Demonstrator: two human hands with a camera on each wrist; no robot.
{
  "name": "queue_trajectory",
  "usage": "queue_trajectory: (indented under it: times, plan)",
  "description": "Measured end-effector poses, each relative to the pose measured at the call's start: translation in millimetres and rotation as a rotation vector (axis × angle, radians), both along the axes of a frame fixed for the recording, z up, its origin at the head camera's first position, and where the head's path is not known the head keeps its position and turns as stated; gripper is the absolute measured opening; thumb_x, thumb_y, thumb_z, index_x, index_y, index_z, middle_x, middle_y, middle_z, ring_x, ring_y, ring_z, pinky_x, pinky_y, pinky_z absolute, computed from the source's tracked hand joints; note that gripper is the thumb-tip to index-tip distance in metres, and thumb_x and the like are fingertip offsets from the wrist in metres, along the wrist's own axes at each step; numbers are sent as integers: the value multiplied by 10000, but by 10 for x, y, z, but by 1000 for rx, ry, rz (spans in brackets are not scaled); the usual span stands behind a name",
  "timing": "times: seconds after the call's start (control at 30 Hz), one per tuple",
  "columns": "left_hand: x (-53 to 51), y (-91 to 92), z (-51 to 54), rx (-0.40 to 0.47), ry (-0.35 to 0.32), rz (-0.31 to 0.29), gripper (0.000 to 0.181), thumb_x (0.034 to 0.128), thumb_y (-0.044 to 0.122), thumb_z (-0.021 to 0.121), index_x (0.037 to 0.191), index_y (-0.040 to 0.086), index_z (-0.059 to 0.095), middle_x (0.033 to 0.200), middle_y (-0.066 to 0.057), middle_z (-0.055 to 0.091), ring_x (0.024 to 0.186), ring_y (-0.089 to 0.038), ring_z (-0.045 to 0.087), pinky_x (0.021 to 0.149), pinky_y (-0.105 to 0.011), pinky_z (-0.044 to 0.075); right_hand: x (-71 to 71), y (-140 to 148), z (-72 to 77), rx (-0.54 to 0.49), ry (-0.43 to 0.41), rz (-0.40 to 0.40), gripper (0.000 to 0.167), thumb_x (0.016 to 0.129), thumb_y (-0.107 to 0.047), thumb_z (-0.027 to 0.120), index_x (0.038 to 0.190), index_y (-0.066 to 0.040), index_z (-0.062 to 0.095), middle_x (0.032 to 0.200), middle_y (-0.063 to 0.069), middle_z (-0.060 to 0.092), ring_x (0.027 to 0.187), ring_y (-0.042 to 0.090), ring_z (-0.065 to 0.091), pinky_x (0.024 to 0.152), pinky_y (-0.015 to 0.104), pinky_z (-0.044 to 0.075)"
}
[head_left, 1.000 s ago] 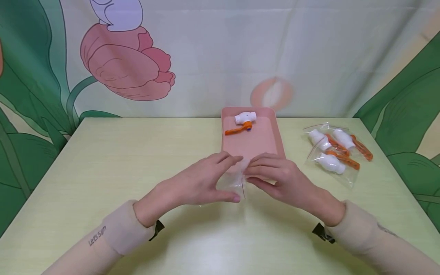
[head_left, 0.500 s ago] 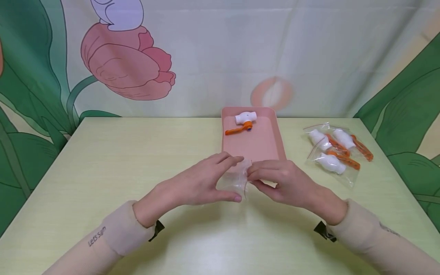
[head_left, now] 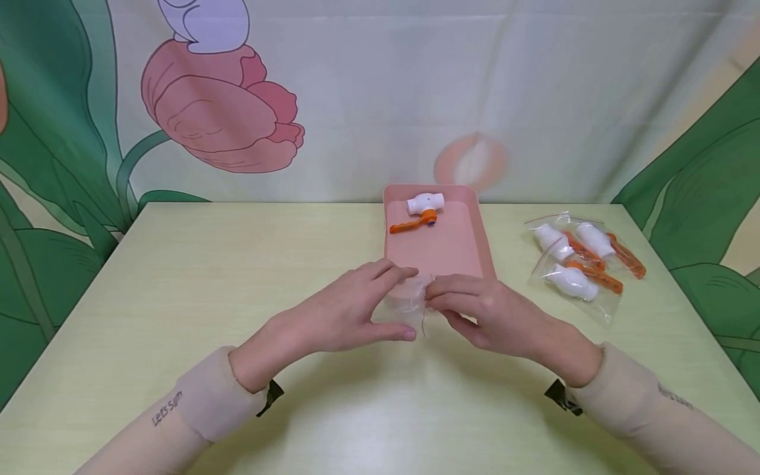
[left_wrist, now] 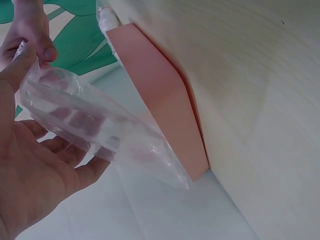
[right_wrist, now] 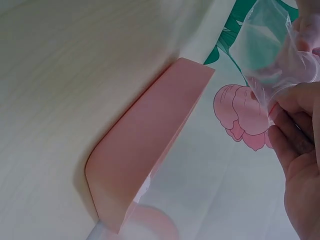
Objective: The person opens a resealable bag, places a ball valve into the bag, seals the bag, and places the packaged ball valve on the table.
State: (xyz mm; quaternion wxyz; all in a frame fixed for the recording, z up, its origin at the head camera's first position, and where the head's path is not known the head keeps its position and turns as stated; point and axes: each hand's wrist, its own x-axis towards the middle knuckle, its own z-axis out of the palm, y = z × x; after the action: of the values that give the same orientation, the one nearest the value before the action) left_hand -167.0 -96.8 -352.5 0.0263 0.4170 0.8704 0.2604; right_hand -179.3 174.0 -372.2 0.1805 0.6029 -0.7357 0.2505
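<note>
A clear plastic zip bag (head_left: 410, 297) with a red line along its edge hangs between my two hands over the near end of the pink tray (head_left: 439, 247). My right hand (head_left: 487, 307) pinches the bag's red-lined edge between thumb and fingers; the right wrist view shows this bag (right_wrist: 260, 50) bulging out beyond them. My left hand (head_left: 347, 310) stands with thumb and fingers spread apart around the bag, and its fingers (left_wrist: 92, 170) lie against the film from behind. No contents show inside the bag. A white ball valve (head_left: 425, 204) with an orange handle lies in the tray.
At the right of the pale wooden table (head_left: 208, 277) lie several white valve parts with orange handles in clear zip bags (head_left: 578, 260). A printed curtain (head_left: 368, 99) hangs behind the table's far edge.
My right hand has shifted slightly toward me along the bag's edge, still pinching it. The bag's film has creased differently. My left hand has barely moved.
</note>
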Motion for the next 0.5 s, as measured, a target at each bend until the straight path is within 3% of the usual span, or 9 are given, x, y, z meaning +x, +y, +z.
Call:
queue_trajectory:
  times: [0.2, 0.33, 0.5]
  plan:
    - [2, 4, -10, -28, 37, 10, 802, 902, 496, 774, 1496, 50, 472, 1352, -18, 559, 1178, -168, 562, 981, -356, 488, 10, -12, 9, -68, -107, 7, 388, 802, 173, 644, 1135, -14, 717, 1124, 72, 714, 1036, 223, 686, 919, 310, 551]
    - [5, 10, -8, -27, 39, 2, 796, 903, 499, 771, 1494, 53, 479, 1325, -10, 572, 1149, -167, 575, 962, -355, 491, 13, -31, 19, -99, -160, 55, 368, 825, 149, 561, 1084, -43, 737, 1105, 50, 719, 1019, 210, 686, 916, 301, 546]
    - [21, 23, -5, -17, 28, -16, 782, 910, 515, 756, 1492, 68, 486, 1298, 18, 572, 1109, -146, 578, 939, -337, 487, 22, -31, 24, -91, -228, 59, 327, 847, 126, 554, 1012, -82, 747, 1040, -7, 733, 947, 160, 696, 872, 270, 549]
